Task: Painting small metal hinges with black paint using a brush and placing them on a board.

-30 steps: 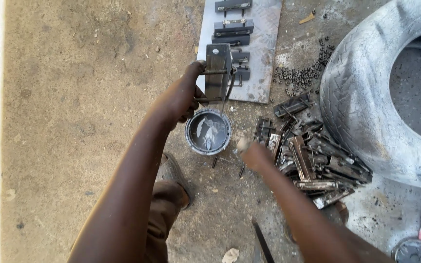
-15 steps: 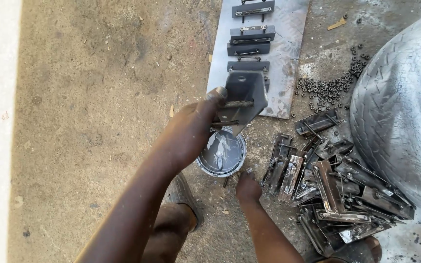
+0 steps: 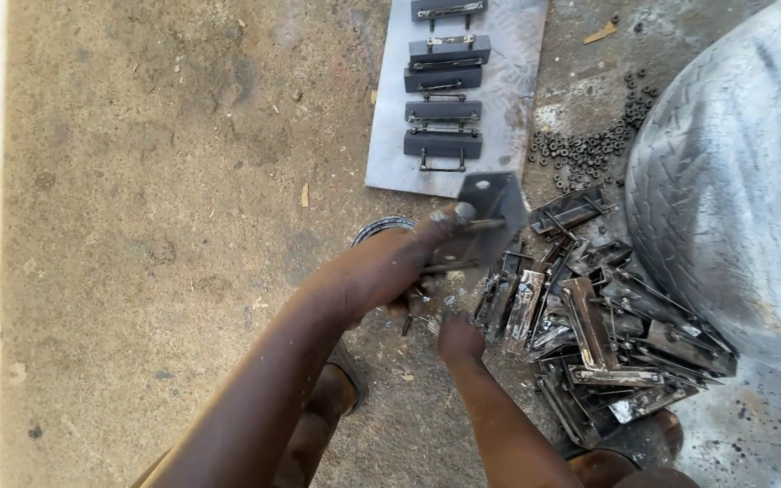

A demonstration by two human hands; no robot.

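Overhead, the left hand (image 3: pixel 413 258) grips a grey metal bracket (image 3: pixel 490 212) above a paint tin (image 3: pixel 380 229) on the floor; the right hand (image 3: pixel 459 339), fingers curled around something unseen, hovers beside piled brackets (image 3: pixel 603 339).

Head-worn camera looking almost straight down at a dirt floor from above the person's own arms.

The single view faces the ground (image 3: pixel 137 226) from about standing height, close enough that both forearms enter from the bottom edge and fill the lower middle. The left hand (image 3: pixel 409 262) and right hand (image 3: pixel 459 339) sit near the centre. A grey metal sheet (image 3: pixel 517 136) runs off the top edge, and a large tyre (image 3: pixel 725 208) is cut off at the right. No second view shares the scene.
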